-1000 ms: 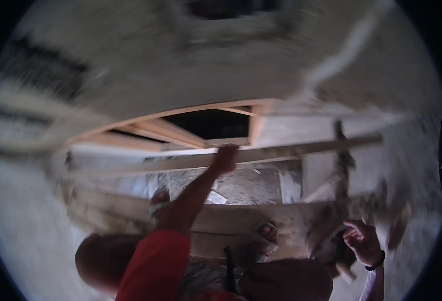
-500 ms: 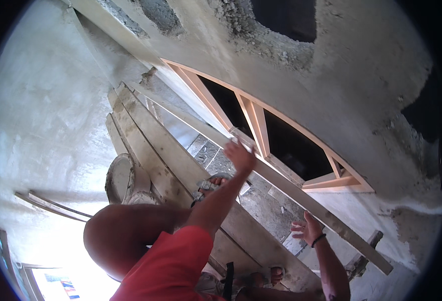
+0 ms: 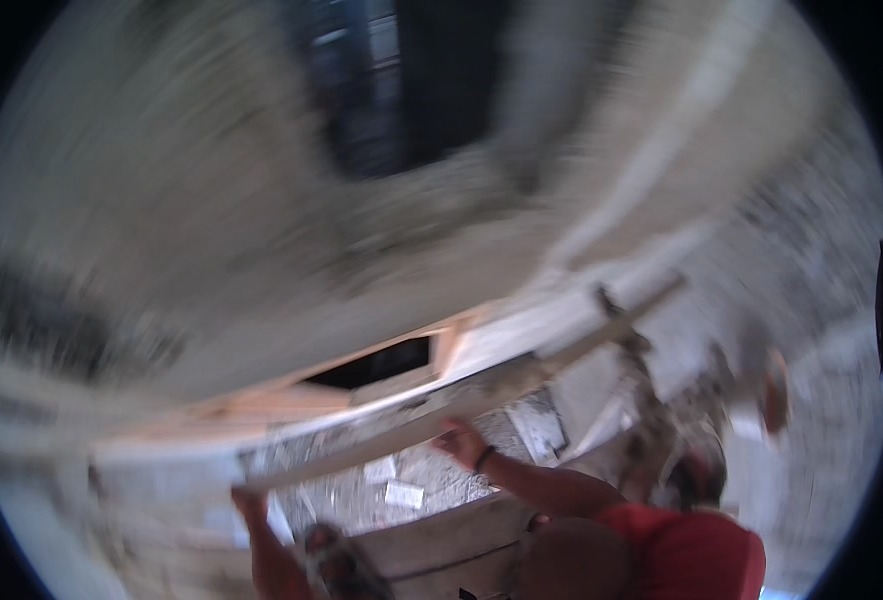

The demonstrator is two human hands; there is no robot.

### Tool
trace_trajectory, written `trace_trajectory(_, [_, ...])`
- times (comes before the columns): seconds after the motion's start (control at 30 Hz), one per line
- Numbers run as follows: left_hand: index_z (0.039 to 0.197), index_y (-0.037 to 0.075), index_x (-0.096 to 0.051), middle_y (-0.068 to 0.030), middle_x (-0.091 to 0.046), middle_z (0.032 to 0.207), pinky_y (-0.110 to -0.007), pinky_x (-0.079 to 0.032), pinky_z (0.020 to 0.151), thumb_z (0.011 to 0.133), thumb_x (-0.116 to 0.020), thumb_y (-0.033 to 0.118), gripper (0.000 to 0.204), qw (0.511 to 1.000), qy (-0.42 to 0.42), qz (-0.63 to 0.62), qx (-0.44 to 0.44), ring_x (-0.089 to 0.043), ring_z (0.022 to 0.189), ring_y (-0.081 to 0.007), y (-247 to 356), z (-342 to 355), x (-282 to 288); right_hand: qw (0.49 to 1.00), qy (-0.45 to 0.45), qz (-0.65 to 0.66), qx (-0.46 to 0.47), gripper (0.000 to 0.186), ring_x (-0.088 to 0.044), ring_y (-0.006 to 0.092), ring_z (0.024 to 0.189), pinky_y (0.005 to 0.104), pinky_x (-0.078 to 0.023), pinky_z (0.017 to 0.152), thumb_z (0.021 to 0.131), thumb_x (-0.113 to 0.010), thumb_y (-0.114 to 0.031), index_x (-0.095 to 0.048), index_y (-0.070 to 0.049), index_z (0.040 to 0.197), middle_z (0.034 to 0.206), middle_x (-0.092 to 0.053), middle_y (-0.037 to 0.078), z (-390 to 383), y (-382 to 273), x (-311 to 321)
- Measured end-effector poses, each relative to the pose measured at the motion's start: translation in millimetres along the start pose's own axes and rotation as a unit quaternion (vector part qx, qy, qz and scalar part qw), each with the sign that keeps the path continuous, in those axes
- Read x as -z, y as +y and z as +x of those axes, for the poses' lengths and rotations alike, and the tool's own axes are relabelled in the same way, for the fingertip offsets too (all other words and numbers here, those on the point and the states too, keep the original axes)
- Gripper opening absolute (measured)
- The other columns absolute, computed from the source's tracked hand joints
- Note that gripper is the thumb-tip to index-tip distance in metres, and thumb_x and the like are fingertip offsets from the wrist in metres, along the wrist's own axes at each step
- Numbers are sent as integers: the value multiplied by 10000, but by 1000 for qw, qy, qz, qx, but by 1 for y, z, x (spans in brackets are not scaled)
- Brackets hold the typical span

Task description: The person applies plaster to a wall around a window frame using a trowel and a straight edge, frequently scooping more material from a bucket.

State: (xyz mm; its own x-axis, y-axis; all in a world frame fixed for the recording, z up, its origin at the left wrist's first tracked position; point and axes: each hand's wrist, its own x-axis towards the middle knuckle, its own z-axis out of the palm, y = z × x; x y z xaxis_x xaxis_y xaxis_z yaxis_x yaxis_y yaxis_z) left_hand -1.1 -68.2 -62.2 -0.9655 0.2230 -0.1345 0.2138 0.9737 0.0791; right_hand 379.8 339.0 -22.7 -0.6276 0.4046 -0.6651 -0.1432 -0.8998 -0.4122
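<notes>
One wooden board (image 3: pixel 361 452) is found directly at the fingers of both hands. Its long axis is slanted: from the left hand (image 3: pixel 251 500), which is placed at the near left end, it is run forward and to the right, past the right hand (image 3: pixel 458 445), until one dark timber piece (image 3: pixel 643 385) is crossed. Neither hand can be called nearer, since the board is met by both; the end is reached by the left, a part closer to the middle by the right.

The left fingers are seen curled on the board's end, which appears to be gripped. The right fingers are seen partly bent at the near edge; because of blur, it cannot be told whether they are closed on it.

The following can be counted: one dark wristband (image 3: pixel 484 458), just behind the right fingers; one wooden frame (image 3: pixel 449 345), beyond the board from the right fingers, by which one dark gap is clearly enclosed; two pale flat pieces, the nearer one (image 3: pixel 404 494) and the farther one (image 3: pixel 379 470), between the two hands on the near side of the board; at least two planks (image 3: pixel 421 535), closer to the body than the right fingers.
</notes>
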Motion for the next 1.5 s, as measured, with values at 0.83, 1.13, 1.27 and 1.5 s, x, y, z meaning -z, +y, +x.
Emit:
trace_trajectory(0.83, [1163, 32, -502, -119, -545, 1151, -413, -434, 901, 815, -465, 329, 459, 525, -27, -843, 114, -527, 1077, -281, 249, -7, 268, 944, -80, 19, 320, 393, -640, 163, 825, 304, -568, 619, 898, -532, -357, -494, -48, 1138, 986, -617, 82, -88, -241, -97])
trace_trajectory(1.13, [1193, 50, -480, -122, -525, 1186, -428, -425, 899, 766, -505, 351, 523, 528, -43, -842, 100, -510, 1105, -281, 220, 18, 267, 948, -92, 47, 301, 368, -659, 186, 826, 329, -577, 666, 896, -543, -321, -511, -36, 1126, 959, -641, 105, -78, -228, -118])
trace_trajectory(1.27, [1169, 62, -493, -104, -554, 1151, -439, -459, 885, 809, -482, 317, 442, 520, -74, -845, 101, -538, 1077, -277, 200, 28, 248, 960, -64, 64, 265, 321, -655, 189, 800, 330, -575, 656, 877, -563, -283, -526, -26, 1067, 932, -633, 101, -68, -204, -106])
trace_trajectory(1.5, [1132, 60, -522, -98, -566, 1132, -415, -463, 883, 801, -494, 309, 415, 512, -77, -848, 113, -550, 1050, -267, 193, 44, 225, 973, -31, 85, 210, 290, -653, 202, 764, 340, -578, 641, 866, -569, -267, -528, -27, 1026, 920, -627, 112, -26, -186, -90])
